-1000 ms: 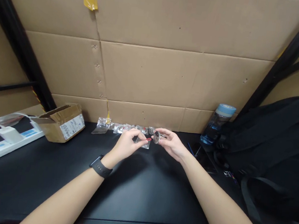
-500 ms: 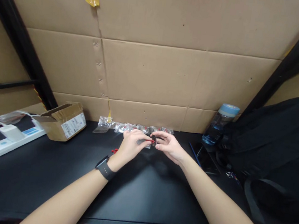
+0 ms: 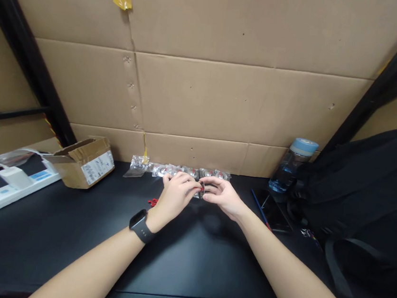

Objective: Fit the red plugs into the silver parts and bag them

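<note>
Over the middle of the table my right hand (image 3: pixel 222 197) grips the edge of a small round metallic disc (image 3: pixel 203 191) between thumb and fingers, holding it on edge. My left hand (image 3: pixel 178 194), with a dark watch on the wrist, pinches a small red piece (image 3: pixel 201 187) against the disc's left side. Fingers cover most of that piece, so its shape is unclear. Several small red pieces (image 3: pixel 152 202) lie on the table beside the left wrist. Behind the hands, clear plastic bags (image 3: pixel 213 174) holding round metallic parts with red bits form a row.
A crumpled clear bag (image 3: pixel 137 166) lies at the row's left end. Farther left are an open cardboard box (image 3: pixel 87 162) and a white power strip (image 3: pixel 18 189). To the right stand a water bottle (image 3: pixel 292 164) and a black backpack (image 3: pixel 368 202), near a dark phone (image 3: pixel 274 212).
My left hand has turned slightly, its fingers bending closer over the red piece. The disc and right fingertips have shifted a little to the left.
</note>
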Motion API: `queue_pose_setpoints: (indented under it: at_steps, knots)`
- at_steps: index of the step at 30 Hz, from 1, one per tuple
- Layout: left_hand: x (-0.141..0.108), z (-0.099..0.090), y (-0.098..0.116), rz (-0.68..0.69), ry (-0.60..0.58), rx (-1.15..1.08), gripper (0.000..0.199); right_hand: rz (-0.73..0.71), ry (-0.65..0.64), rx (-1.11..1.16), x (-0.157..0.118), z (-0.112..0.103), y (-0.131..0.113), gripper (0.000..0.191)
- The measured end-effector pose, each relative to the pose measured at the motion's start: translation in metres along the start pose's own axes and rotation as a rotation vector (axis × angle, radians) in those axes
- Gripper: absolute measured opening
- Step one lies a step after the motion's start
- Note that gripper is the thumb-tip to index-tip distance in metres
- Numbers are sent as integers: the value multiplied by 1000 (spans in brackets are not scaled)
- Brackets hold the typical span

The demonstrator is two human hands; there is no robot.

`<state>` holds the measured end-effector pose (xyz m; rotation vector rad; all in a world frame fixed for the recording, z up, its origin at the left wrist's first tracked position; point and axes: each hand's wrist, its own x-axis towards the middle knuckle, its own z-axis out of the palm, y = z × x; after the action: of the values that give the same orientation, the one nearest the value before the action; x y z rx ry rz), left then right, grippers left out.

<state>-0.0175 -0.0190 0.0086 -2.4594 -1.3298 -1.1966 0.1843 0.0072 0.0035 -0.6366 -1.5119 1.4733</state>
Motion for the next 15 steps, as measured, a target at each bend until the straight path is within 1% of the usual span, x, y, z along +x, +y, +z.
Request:
queue_pose_setpoints:
  at_steps: [3, 9, 15]
  knots:
    - [-1, 0, 3, 18, -27, 37, 13, 2, 28, -3, 0, 0, 4, 49]
    - [-3, 2, 9, -59, 21, 69, 9, -6, 82, -11, 2, 1, 8, 50]
    - [-2, 3, 8, -77, 9, 68, 9, -18, 99, -12, 2, 3, 8, 53]
